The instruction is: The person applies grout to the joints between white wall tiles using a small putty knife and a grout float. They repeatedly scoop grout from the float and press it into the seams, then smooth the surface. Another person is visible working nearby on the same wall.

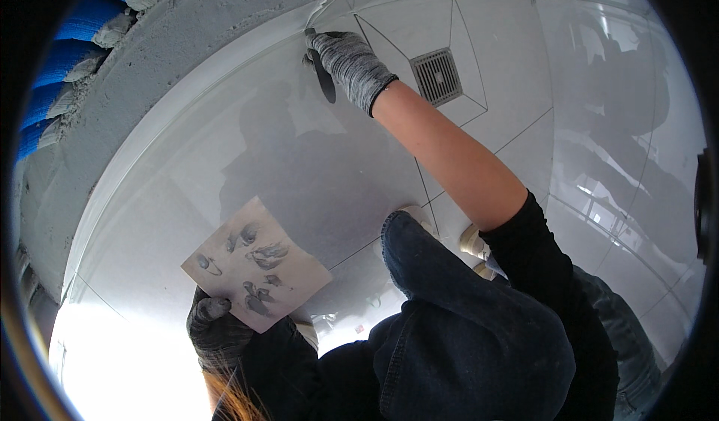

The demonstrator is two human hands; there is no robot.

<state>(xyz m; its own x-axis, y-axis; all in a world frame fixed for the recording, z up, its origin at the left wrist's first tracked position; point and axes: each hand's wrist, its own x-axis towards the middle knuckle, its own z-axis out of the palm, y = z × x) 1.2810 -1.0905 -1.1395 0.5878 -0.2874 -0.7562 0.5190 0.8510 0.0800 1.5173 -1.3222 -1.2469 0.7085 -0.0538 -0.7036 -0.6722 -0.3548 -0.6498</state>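
My right hand (350,68), in a grey knit glove, is stretched far forward and closed around a small tool with a dark handle (325,84). The tool's tip meets the seam between the white tiles and the raised grey ledge, close to a corner; its working end is mostly hidden by my fingers. In my left hand (213,327), also gloved, a square beige board (240,252) is pinched at its near edge, thumb on top. Several grey smears of paste lie on the board.
A square metal drain grate (437,77) is set in the floor right of my right hand. The rough concrete ledge (142,88) curves along the left, with blue-covered bundles (82,20) beyond it. Glossy tiles (599,114) rise at the right. My bent knee (419,252) is between my arms.
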